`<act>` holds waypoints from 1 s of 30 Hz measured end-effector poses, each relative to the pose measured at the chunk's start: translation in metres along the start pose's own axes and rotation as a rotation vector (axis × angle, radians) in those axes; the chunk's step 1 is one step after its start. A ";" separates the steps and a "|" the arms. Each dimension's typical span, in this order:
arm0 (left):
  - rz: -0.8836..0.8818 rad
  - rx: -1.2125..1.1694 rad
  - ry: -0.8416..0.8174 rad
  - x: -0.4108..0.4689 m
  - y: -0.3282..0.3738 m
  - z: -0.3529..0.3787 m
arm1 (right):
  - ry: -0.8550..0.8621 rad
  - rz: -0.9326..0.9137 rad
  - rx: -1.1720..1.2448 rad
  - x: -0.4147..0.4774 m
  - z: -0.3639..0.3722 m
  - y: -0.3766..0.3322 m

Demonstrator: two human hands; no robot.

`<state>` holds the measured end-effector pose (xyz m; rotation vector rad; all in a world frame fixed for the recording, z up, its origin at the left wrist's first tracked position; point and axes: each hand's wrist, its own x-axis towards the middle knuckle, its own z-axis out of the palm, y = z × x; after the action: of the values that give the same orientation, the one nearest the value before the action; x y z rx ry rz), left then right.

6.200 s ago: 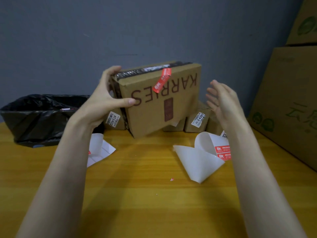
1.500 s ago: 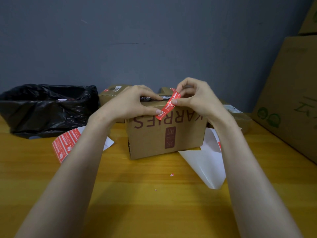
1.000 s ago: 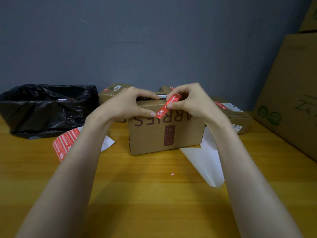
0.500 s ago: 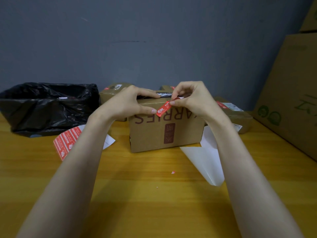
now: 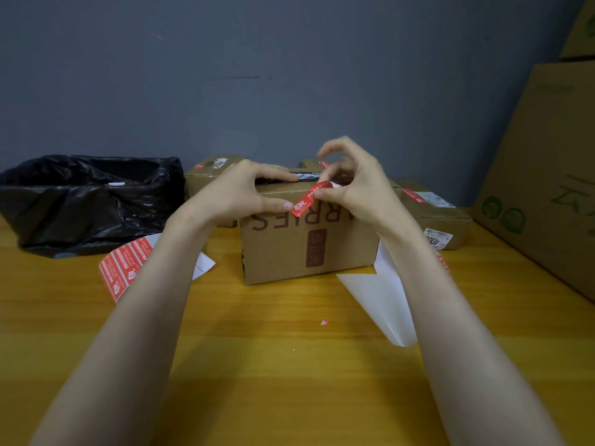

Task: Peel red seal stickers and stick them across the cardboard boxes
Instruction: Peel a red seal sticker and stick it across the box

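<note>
A brown cardboard box [image 5: 289, 249] with dark red lettering stands on the wooden table [image 5: 257, 365]. A red seal sticker [image 5: 307, 199] runs slantwise over its top front edge. My left hand [image 5: 238, 194] grips the box's top left corner, thumb on the front face beside the sticker's lower end. My right hand [image 5: 351, 185] presses its thumb on the sticker's upper part, the other fingers raised and curled. A sheet of red stickers [image 5: 124, 268] lies to the left, partly under my left forearm.
A black bin bag [image 5: 83, 201] sits at the back left. Smaller cardboard boxes [image 5: 434, 210] stand behind the main one. White backing paper [image 5: 380, 300] lies at the right. Large cartons [image 5: 547, 172] wall off the right side.
Since 6 s ago the box went from held up to standing on the table. In the last second my right fingers lifted off the box top, and the thumb stays on the sticker.
</note>
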<state>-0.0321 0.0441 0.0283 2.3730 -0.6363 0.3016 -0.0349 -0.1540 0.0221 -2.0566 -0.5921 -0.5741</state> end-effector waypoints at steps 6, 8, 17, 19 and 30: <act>-0.131 -0.004 -0.013 -0.003 -0.015 -0.011 | -0.079 0.099 -0.036 0.001 -0.010 -0.002; -0.135 -0.020 -0.028 -0.003 -0.019 -0.010 | -0.102 0.090 -0.067 0.002 -0.008 -0.001; -0.135 -0.157 0.081 -0.004 -0.016 -0.003 | 0.034 -0.011 -0.048 0.005 0.003 0.006; -0.156 -0.228 0.094 -0.003 -0.014 -0.003 | 0.082 -0.042 -0.029 0.005 0.004 0.006; -0.201 -0.299 0.131 -0.003 -0.008 -0.005 | 0.160 -0.113 -0.030 0.005 0.004 0.013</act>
<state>-0.0305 0.0537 0.0265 2.0897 -0.3508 0.2519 -0.0218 -0.1557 0.0149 -1.9916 -0.6102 -0.8101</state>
